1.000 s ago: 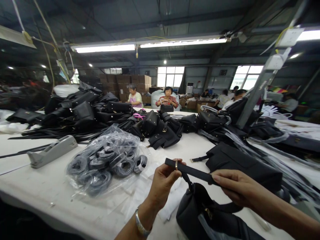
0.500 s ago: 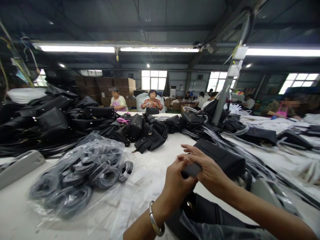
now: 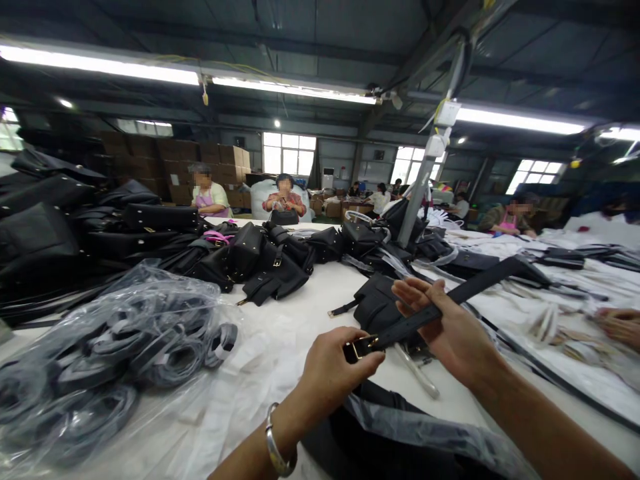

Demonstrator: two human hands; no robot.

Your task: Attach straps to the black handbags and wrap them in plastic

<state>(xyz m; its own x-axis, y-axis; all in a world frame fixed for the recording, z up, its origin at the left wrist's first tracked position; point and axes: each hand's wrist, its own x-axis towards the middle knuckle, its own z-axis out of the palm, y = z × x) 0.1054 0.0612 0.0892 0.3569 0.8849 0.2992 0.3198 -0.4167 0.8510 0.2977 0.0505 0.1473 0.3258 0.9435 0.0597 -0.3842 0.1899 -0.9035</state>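
My left hand, a bangle on its wrist, is closed around the gold buckle of a black strap. From the buckle the dark strap runs up to the right, across the palm of my right hand. That hand's fingers are apart and the strap lies against it. Below both hands is a black bag with clear plastic film over its edge. Behind the strap sits another black bag with a small buckled tab.
Coiled straps in clear plastic lie at the left. Black bags are heaped behind them. A grey metal post rises right of centre. People work across the table, and another person's hand shows at the right edge.
The view has turned right. My hands have moved apart, and the strap now stretches between them with its buckle showing. My right hand has opened out.
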